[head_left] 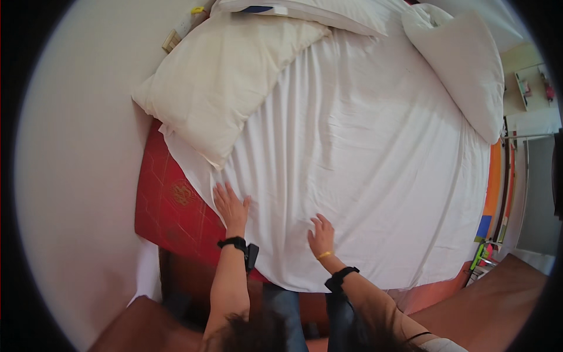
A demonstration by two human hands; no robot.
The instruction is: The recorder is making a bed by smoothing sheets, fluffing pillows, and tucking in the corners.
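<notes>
Head view: white sheet (pixel 375 170) lies across the bed, rippled with long folds, stopping short on the left, where red mattress (pixel 167 188) shows bare. Left hand (pixel 231 206) is palm down, fingers extended and slightly apart, on the sheet by its left edge, just below the near corner of the cream pillow (pixel 217 76). Right hand (pixel 321 236) is unclenched, fingers loosely bent, over the sheet's near part; nothing seen in its grasp.

Step in hand looks like flattening the sheet. To do it well: keep palms flat, sweep outward from the middle, push folds toward the edges rather than bunching them. The left edge probably wants drawing over the red strip, with the cream pillow lifted off first, since its weight likely pins the cloth. Ease the tension so the far side doesn't get dragged across.

Hard to make out: whether the right fingers press the cloth or hover; the sheet under the pillow; the far pillow (pixel 346 14), cut by the top rim. Dark hair blurs the bottom edge and covers part of the forearms. Items at far right are too small to tell.
</notes>
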